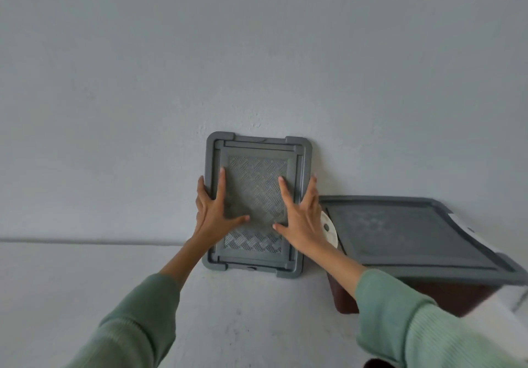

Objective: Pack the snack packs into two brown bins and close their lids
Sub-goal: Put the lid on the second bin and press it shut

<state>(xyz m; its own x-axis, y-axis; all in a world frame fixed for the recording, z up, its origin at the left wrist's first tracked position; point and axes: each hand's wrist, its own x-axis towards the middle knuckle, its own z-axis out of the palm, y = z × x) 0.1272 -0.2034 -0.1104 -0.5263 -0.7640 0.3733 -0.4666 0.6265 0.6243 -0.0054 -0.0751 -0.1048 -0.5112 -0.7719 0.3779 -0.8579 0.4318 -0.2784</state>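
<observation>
While laid flat on the loose lid, left hand: fingers straight and spread, forefinger on the woven panel, outer fingers reaching over the rim on its own side, thumb pointing toward the other hand; placed so, probably, to steady that edge.
Grey lid: under and between both hands, stood on its lower edge and leaned against the wall; on no bin yet, so likely being taken up for the second one.
Right hand: mirrored, palm flat, fingers fanned, outer fingers over the rim on its own side; nothing pinched or gripped, only pressed.
White disc: just beyond the heel of the right hand, partly hidden behind the wrist; purpose unclear.
Brown bin: right of the right hand, close beside the leaning lid, touching or not cannot be told; already covered by a fitted lid, hence judged packed.
Snack packs: none in view.
Second bin: not clearly shown.
</observation>
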